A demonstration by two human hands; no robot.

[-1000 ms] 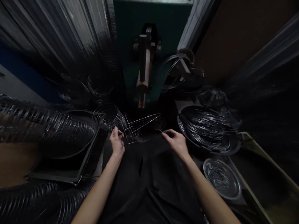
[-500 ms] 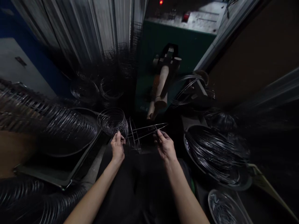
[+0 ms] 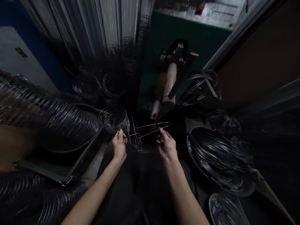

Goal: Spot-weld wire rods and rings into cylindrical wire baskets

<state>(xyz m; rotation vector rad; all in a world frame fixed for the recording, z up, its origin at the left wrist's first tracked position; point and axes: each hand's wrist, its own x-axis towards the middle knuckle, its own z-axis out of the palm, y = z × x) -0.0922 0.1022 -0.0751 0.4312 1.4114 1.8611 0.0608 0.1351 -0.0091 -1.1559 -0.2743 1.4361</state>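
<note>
Between my two hands hangs a thin wire frame, made of crossing rods and a narrow loop, in front of a green machine. My left hand pinches its left end between thumb and fingers. At the right end, my right hand is closed on a short wire of the frame near the loop. Just beyond the frame are the machine's two cylindrical welding arms, with their tips close above the loop. Whether the wire touches the tips I cannot tell. Behind my left hand sits a stack of wire rings.
On the right stand a basin of bent wires and a clear bowl of short metal pieces. Stacked wire rings rest in a pan at left. The green machine stands ahead, with wire bundles beside it.
The view has shifted slightly, so the machine appears farther right. Both hands keep hold of the wire frame, almost unmoved. The red light at the top is out of view.
</note>
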